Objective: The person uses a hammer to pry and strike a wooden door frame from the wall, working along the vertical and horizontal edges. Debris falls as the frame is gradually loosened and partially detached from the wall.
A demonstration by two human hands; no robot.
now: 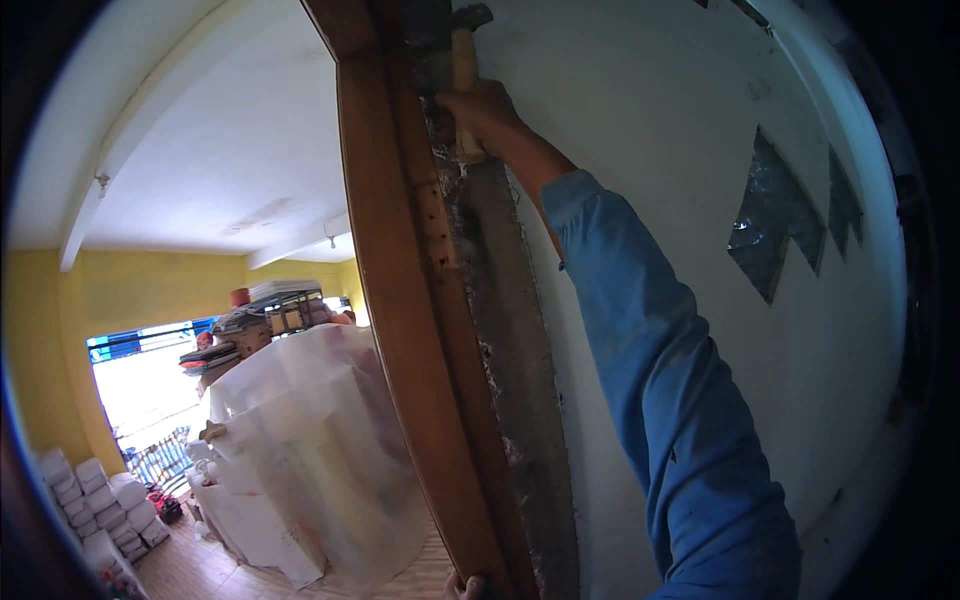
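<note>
My right hand (485,112), at the end of a blue-sleeved arm, is closed round the wooden handle of a hammer (464,55), whose dark head is raised near the top of the view. It is beside a strip of rough, exposed grey masonry (505,350) between the white wall and a brown wooden door frame (390,300). At the bottom edge, my left hand (463,585) grips the frame, its fingers partly in view.
Through the opening on the left is a yellow-walled room with a plastic-covered pile (310,450), stacked goods (260,330), white bundles (95,505) and a bright window (140,395). Dark jagged patches (770,220) mark the white wall (650,120) on the right.
</note>
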